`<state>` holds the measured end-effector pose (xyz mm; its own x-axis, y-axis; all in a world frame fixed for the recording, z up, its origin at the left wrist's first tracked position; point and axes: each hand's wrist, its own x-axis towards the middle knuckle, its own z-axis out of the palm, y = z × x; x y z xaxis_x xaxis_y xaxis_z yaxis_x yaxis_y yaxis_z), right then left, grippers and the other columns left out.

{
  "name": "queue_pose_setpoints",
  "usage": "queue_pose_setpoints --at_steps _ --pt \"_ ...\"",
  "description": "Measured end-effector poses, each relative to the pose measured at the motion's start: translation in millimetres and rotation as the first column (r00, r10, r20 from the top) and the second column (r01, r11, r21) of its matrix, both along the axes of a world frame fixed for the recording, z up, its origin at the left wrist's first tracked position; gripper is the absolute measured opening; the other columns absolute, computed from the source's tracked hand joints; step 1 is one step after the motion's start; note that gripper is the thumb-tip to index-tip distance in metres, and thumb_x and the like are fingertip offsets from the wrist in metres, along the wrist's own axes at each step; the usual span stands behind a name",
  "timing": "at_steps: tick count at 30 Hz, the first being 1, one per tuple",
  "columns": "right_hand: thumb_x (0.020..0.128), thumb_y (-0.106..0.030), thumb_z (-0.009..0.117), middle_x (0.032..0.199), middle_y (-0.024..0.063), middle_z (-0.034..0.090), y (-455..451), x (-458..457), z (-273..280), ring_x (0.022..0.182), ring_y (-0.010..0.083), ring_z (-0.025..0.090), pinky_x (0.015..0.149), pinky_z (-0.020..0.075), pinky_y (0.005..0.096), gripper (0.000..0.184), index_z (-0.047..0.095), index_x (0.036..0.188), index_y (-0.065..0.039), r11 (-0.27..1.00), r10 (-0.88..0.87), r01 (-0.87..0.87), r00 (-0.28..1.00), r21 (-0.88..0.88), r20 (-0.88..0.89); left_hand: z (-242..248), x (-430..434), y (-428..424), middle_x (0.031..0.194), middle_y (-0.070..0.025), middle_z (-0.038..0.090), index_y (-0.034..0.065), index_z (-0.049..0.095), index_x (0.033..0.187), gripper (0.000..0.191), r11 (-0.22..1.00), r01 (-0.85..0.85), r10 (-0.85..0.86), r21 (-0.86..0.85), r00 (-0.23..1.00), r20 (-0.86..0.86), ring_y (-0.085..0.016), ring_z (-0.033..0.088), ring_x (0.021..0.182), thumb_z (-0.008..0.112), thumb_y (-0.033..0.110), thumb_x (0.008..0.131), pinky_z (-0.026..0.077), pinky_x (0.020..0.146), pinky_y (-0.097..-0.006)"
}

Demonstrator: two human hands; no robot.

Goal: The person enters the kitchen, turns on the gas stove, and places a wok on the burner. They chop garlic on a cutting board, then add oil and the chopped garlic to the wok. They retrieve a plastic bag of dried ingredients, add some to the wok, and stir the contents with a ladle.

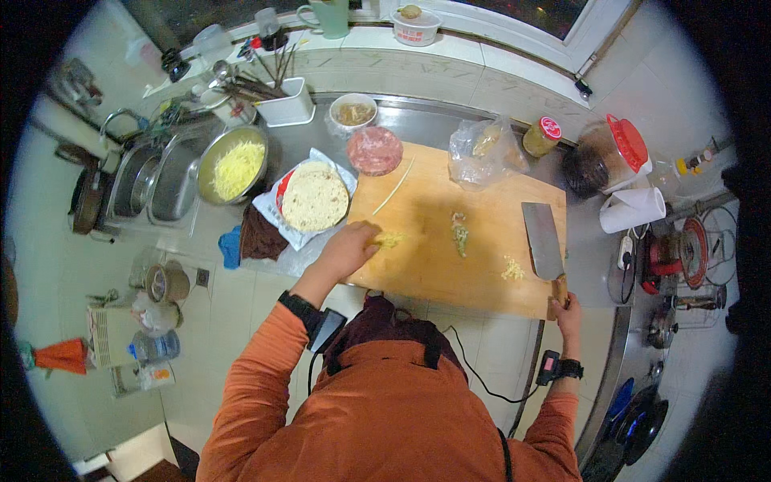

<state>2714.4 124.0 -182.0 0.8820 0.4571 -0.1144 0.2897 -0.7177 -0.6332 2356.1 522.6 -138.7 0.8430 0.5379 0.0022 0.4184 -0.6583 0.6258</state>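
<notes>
My left hand rests at the left part of a wooden cutting board, its fingers bent beside a small pile of yellow shreds. Whether anything is pinched in those fingers is hidden. At the board's near right corner, my right hand grips the handle of a cleaver, whose blade lies flat on the wood. Chopped green-and-white pieces form a narrow strip mid-board. Left of the blade is a little heap of minced pale bits. A thin pale stalk lies towards the back.
Flatbreads lie on a lined plate, left of the board. Beyond are a metal bowl of yellow shreds, a sink, a round pinkish-red slab, a plastic bag and a lidded jar. A paper roll stands right.
</notes>
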Motion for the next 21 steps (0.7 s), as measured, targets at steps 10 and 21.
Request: queue_pose_setpoints --at_steps 10,21 --pt "0.080 -0.017 0.062 0.063 -0.0003 0.049 55.0 -104.3 132.2 0.046 0.0070 0.044 0.038 0.0312 0.0185 0.019 0.044 0.083 -0.009 0.713 -0.190 0.617 0.627 0.333 -0.756 -65.2 90.7 59.0 0.086 -0.0205 0.055 0.0004 0.052 0.090 0.022 0.963 -0.037 0.091 0.266 0.977 -0.192 -0.037 0.054 0.079 0.055 0.017 0.076 0.046 0.071 -0.0431" --pt "0.078 -0.013 0.063 0.070 0.0002 0.050 9.5 -106.1 175.7 0.053 0.0080 0.046 0.047 0.0384 0.0211 0.026 0.048 0.097 -0.005 0.591 -0.303 0.419 0.907 0.690 -0.291 -14.5 84.6 9.2 0.071 -0.0220 0.053 0.0004 0.047 0.074 0.010 0.958 -0.132 0.108 0.255 0.988 0.110 -0.040 0.053 0.064 0.045 0.010 0.079 0.044 0.059 -0.0458"
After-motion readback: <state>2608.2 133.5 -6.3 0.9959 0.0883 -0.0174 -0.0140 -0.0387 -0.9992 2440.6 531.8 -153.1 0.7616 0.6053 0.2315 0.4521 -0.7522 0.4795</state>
